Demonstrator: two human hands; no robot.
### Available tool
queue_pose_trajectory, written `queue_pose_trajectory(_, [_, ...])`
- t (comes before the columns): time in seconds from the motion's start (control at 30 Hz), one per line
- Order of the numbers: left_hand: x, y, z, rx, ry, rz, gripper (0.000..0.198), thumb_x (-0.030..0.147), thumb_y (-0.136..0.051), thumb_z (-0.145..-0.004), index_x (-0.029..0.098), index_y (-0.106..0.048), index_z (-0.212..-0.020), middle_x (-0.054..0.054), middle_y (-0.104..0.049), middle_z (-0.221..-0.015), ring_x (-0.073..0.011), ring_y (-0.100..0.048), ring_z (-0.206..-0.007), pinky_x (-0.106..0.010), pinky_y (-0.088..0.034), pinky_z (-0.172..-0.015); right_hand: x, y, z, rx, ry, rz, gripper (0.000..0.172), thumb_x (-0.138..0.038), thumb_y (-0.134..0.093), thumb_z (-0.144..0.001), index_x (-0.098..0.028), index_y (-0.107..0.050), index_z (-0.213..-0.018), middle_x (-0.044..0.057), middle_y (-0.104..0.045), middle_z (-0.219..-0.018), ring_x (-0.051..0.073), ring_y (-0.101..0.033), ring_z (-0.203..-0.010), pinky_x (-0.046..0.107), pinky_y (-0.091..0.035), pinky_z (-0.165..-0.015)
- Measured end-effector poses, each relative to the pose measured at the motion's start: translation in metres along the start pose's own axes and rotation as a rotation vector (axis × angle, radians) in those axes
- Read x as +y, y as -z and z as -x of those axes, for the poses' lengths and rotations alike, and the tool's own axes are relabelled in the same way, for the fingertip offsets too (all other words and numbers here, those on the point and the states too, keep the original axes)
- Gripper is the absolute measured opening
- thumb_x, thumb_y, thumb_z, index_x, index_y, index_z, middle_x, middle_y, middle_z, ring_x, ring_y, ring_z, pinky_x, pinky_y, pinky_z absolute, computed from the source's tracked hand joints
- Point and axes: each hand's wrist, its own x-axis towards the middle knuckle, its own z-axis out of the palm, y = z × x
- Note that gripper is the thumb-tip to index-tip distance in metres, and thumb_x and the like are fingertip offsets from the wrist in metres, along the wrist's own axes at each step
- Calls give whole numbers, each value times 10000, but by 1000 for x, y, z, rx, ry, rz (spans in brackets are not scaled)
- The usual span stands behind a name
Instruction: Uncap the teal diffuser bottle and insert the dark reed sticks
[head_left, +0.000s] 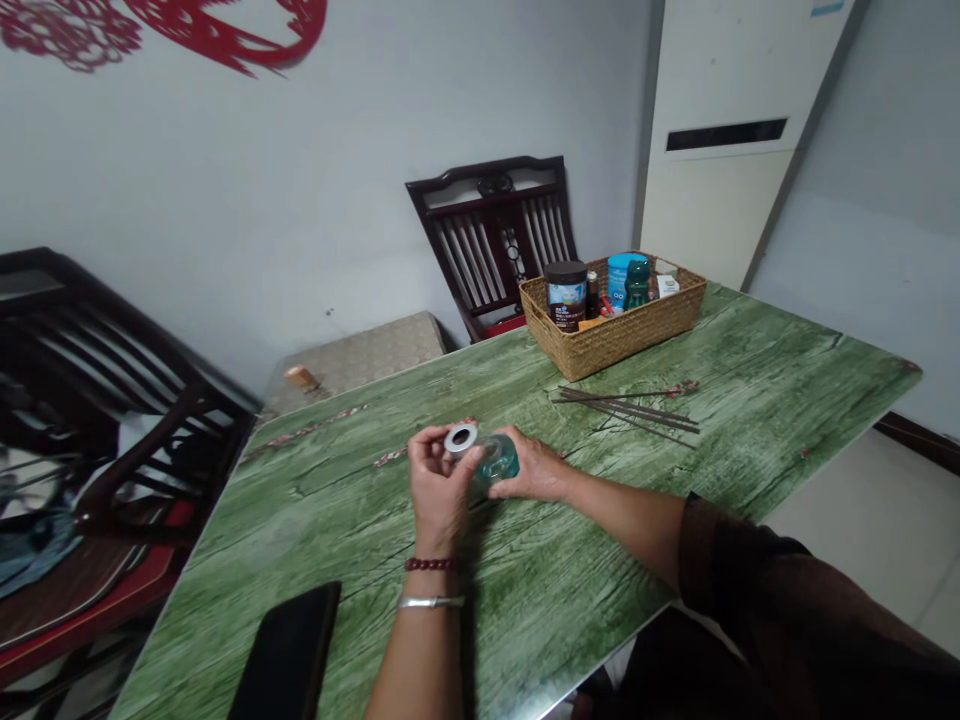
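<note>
A small teal glass bottle (497, 461) with a silver ring cap (460, 438) stands on the green wood-pattern table (675, 470). My left hand (436, 478) pinches the silver cap at the bottle's top. My right hand (534, 467) wraps round the bottle's body from the right side. Both wrists rest low over the table near its middle. My left wrist carries a red bead bracelet and a silver bangle.
Several thin dark sticks (630, 408) lie on the table beyond my right hand. A woven basket (615, 335) holding jars and bottles stands at the far edge. A black phone (289, 655) lies near the front left. Dark wooden chairs (495, 235) stand behind and left.
</note>
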Motion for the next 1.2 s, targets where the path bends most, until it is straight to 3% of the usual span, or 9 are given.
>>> queue_pose_trajectory(0.1, [-4,23,-11,139,41,-203,595,399,-858,-590,230,-528,-1056,-55,-654,-1038,-231,-685,-945,-428,-536,-913,0,0,1,-1,-16,20,842,-352,-895,-612,-231,-482,-1336,72,-686,-1191,264,-667,-1072,370,-497,-904])
queue_pose_trajectory(0.3, [-20,74,-15,-1,-8,-845,373,355,-728,-669,219,-711,-1017,-93,-640,-917,-309,-637,-953,-523,-500,-921,2,-1,1,1,-9,17,816,-366,-893,-614,-234,-499,-1316,55,-689,-1160,257,-669,-1066,368,-496,-915])
queue_pose_trajectory(0.5, [-30,92,-11,-85,81,-1169,418,514,-692,-698,213,-728,-986,-151,-649,-921,-393,-647,-944,-577,-501,-876,0,3,0,-12,-23,26,835,-380,-902,-612,-229,-500,-1328,70,-688,-1195,268,-668,-1094,381,-497,-940])
queue_pose_trajectory(0.63, [-15,77,-13,-29,34,-1079,619,693,-650,-731,218,-703,-1124,-189,-664,-1080,-439,-608,-1112,-657,-431,-984,-4,5,0,-26,-16,-5,927,-391,-919,-599,-237,-469,-1395,80,-661,-1279,275,-637,-1179,397,-479,-998])
queue_pose_trajectory(0.73, [-7,52,-11,-66,-24,-671,647,662,-561,-839,221,-601,-1310,-184,-631,-1264,-360,-602,-1196,-574,-436,-1052,-12,16,2,-43,-11,-29,1010,-445,-920,-599,-245,-436,-1461,96,-605,-1373,274,-600,-1243,397,-465,-1028])
queue_pose_trajectory(0.87, [-14,23,-4,-297,87,-187,814,644,-690,-751,223,-478,-1415,-181,-564,-1420,-333,-568,-1301,-490,-457,-1074,-16,63,10,29,44,153,509,-394,-787,-811,-240,-637,-1273,66,-682,-1222,224,-658,-1051,364,-493,-938])
queue_pose_trajectory(0.97, [-20,14,2,-380,109,-200,934,528,-841,-616,221,-476,-1418,-180,-560,-1436,-357,-574,-1300,-503,-451,-1085,-3,115,21,163,8,528,202,-240,-649,-914,-229,-729,-1100,85,-713,-1108,247,-647,-1061,367,-466,-949])
queue_pose_trajectory(1.1, [-18,12,4,-381,65,-372,871,448,-861,-589,223,-534,-1364,-150,-619,-1377,-364,-627,-1222,-548,-447,-1086,30,167,34,151,-286,953,310,-149,-535,-942,-207,-722,-1182,149,-696,-1199,273,-634,-1157,330,-463,-911])
queue_pose_trajectory(1.2, [-17,12,3,-413,47,-389,797,460,-832,-623,219,-556,-1331,-141,-662,-1315,-358,-649,-1188,-555,-453,-1079,52,181,37,77,-425,1066,329,-106,-497,-938,-187,-744,-1140,176,-699,-1199,267,-668,-1121,308,-470,-862])
